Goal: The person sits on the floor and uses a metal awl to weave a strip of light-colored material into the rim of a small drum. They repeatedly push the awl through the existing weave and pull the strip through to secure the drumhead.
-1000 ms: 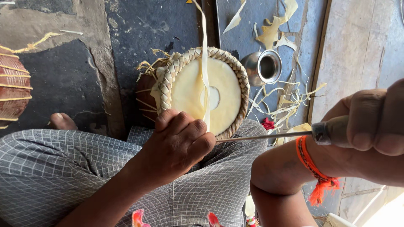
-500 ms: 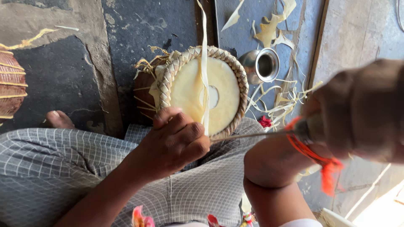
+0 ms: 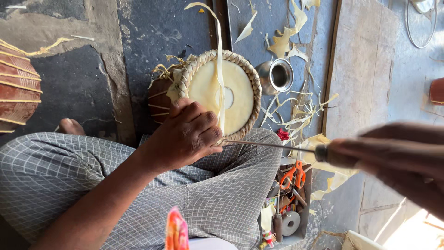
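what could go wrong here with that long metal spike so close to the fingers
The thin metal tool in the blurred right hand points straight at the left hand gripping the drum rim; a slip could jab the fingers. The tip could also pierce the pale drumhead or cut the loose strip lying across it.

A steel cup [image 3: 278, 75] stood on the dark floor among pale curled shavings [image 3: 300, 111]. Orange-handled scissors [image 3: 293, 174] lay in a box of tools [image 3: 286, 210] beside a tape roll [image 3: 291, 222]. A second brown drum [image 3: 17, 90] sat at the left edge.
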